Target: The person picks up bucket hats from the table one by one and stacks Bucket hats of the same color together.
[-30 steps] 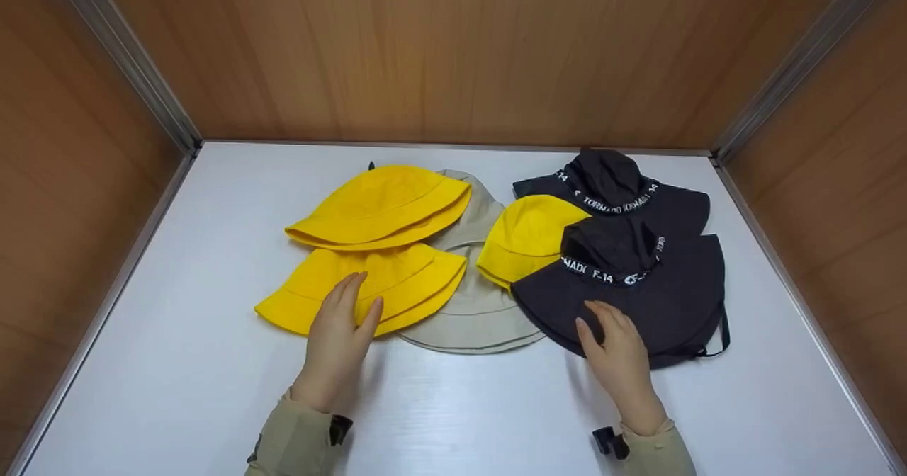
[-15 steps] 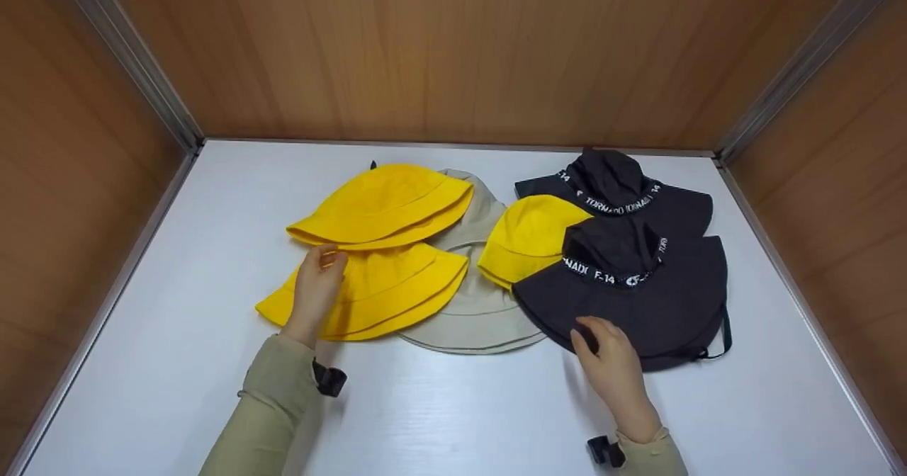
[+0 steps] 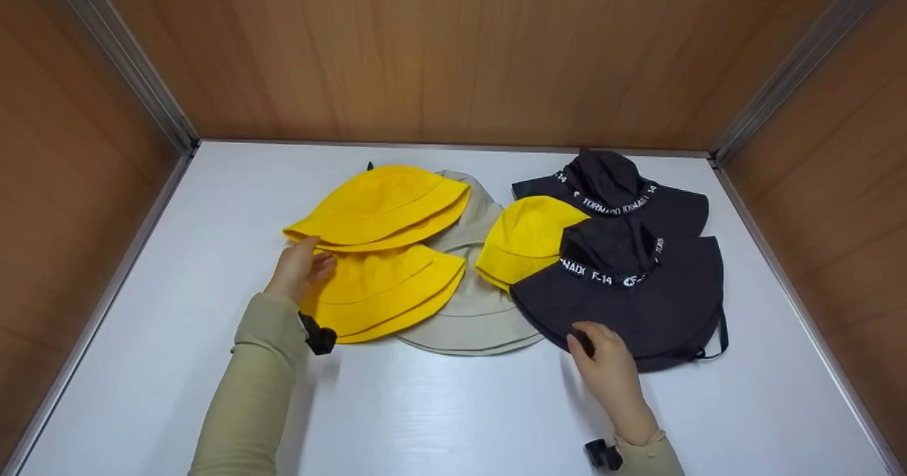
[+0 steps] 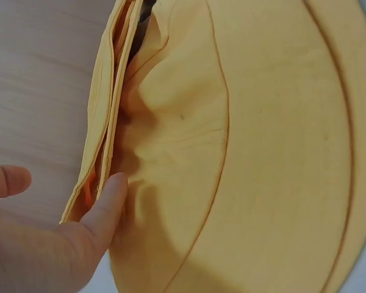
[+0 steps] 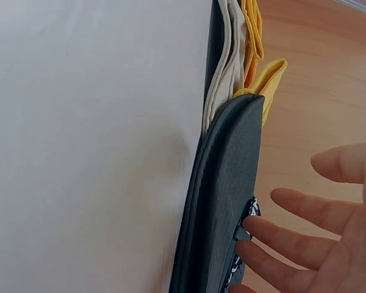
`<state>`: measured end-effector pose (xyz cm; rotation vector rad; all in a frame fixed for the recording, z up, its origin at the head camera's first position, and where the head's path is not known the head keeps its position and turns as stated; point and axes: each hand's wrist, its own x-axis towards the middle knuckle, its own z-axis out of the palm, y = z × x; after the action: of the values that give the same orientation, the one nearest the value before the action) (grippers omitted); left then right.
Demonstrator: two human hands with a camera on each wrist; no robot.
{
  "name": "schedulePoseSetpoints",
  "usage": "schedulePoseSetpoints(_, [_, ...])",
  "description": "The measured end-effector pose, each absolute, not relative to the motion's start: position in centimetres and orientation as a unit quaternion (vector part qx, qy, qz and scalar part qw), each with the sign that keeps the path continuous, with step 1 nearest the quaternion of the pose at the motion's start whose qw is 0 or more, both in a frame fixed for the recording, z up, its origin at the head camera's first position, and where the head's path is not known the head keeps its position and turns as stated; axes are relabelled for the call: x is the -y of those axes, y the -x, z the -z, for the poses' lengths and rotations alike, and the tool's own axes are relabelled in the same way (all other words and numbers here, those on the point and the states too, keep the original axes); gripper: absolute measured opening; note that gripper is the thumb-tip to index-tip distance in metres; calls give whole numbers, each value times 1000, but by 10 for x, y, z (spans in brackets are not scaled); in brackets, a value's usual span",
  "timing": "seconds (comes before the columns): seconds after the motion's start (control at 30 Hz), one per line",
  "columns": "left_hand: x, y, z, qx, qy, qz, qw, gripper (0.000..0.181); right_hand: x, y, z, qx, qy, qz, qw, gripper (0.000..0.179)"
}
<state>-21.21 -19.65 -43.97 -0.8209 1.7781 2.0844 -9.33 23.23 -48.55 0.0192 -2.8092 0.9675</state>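
Observation:
At the left corner of the upper yellow bucket hat (image 3: 386, 207), my left hand (image 3: 294, 270) has its fingers at the brim. In the left wrist view, one straight finger (image 4: 107, 207) lies against the folded brim edge while another digit (image 4: 11, 181) stands apart from it. Below that hat lies a second yellow bucket hat (image 3: 397, 295), partly behind my hand. My right hand (image 3: 609, 370) is held over the near edge of the front black hat (image 3: 680, 306). Its fingers are loosely spread in the right wrist view, holding nothing.
A beige hat (image 3: 482, 327) lies under the yellow ones. A third yellow hat (image 3: 531, 239) is partly under the front black hat. Another black hat (image 3: 680, 210) lies behind, near the back wall. Wooden panels (image 3: 453, 58) enclose the white table (image 3: 460, 405) on three sides.
My left hand has moved left and away from me, from over the lower yellow hat to the upper one's brim corner. My right hand has drawn slightly back. The hats lie as before.

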Motion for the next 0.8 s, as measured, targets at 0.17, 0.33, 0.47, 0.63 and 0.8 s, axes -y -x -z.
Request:
schedulePoseSetpoints(0.17, [197,218,440,-533,322,-771,134,54,-229,93,487,942,-4,-326,78,26])
schedulePoseSetpoints(0.33, [193,222,441,-507,327,-788,124,53,-227,94,488,942,-13,-325,81,24])
schedulePoseSetpoints(0.47, [188,224,440,-505,322,-793,113,51,-226,95,489,941,-18,-326,84,24])
schedulePoseSetpoints(0.63, [182,228,441,-533,305,-786,79,49,-225,95,490,940,-18,-331,82,24])
schedulePoseSetpoints(0.8, [177,233,448,-586,279,-759,45,51,-225,96,491,939,-16,-333,81,23])
